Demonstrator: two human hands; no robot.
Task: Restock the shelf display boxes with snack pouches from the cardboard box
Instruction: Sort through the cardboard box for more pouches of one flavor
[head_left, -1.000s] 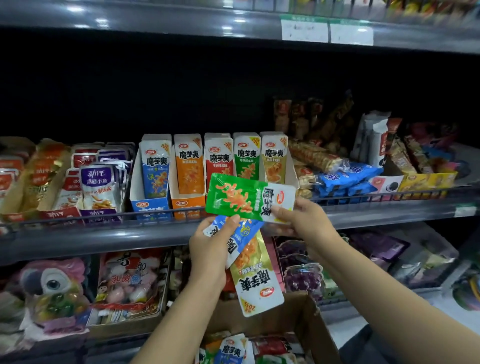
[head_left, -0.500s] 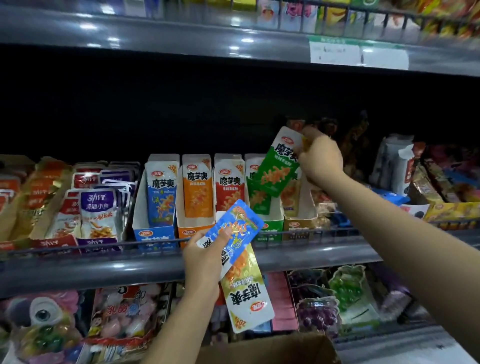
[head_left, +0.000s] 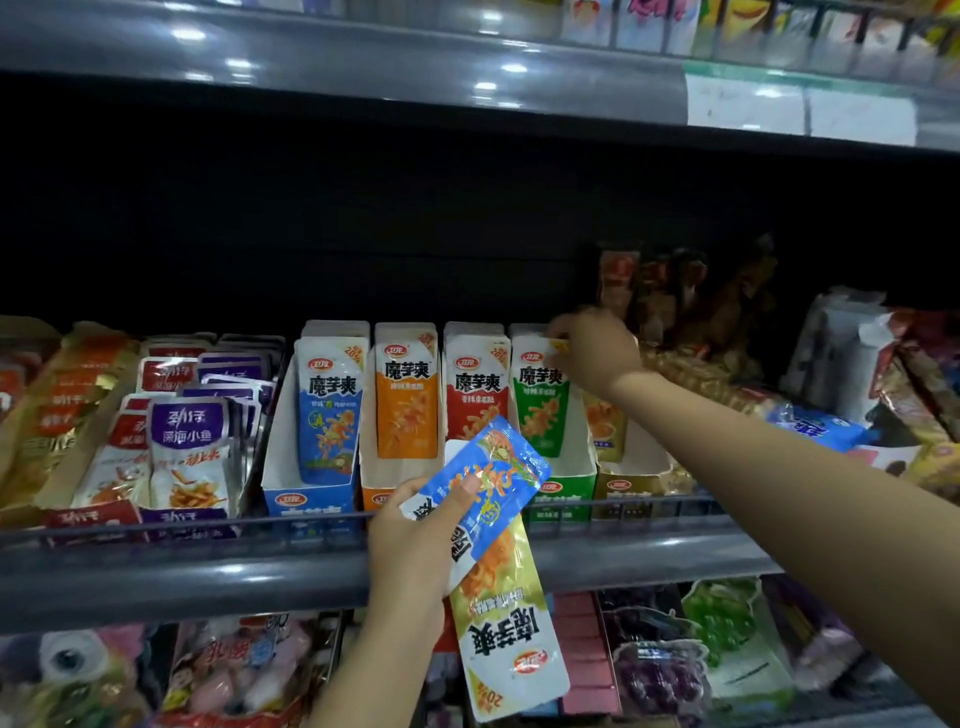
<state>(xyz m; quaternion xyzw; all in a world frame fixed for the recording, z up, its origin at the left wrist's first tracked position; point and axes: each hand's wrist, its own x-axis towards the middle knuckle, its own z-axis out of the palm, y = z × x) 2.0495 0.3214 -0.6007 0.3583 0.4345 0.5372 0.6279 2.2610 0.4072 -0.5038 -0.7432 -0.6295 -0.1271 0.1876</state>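
Five display boxes stand side by side on the middle shelf: blue (head_left: 306, 501), orange, red, green (head_left: 563, 499) and gold (head_left: 634, 483). A green pouch (head_left: 540, 405) stands upright in the green box. My right hand (head_left: 597, 353) pinches its top right corner, with the arm reaching in from the right. In front of the shelf rail, my left hand (head_left: 415, 540) grips two pouches together: a blue pouch (head_left: 488, 483) tilted on top and a gold pouch (head_left: 506, 639) hanging upside down. The cardboard box is out of view.
A grey shelf rail (head_left: 208, 577) runs across the front. Purple and red fish-snack packs (head_left: 187, 447) fill the left side, and mixed packets (head_left: 810, 426) lie at the right. An upper shelf (head_left: 363, 67) overhangs. Candy bags sit on the shelf below.
My right hand carried the green pouch up from in front of the rail and stood it in the green box. My left hand stayed put with its two pouches. The view tilted upward.
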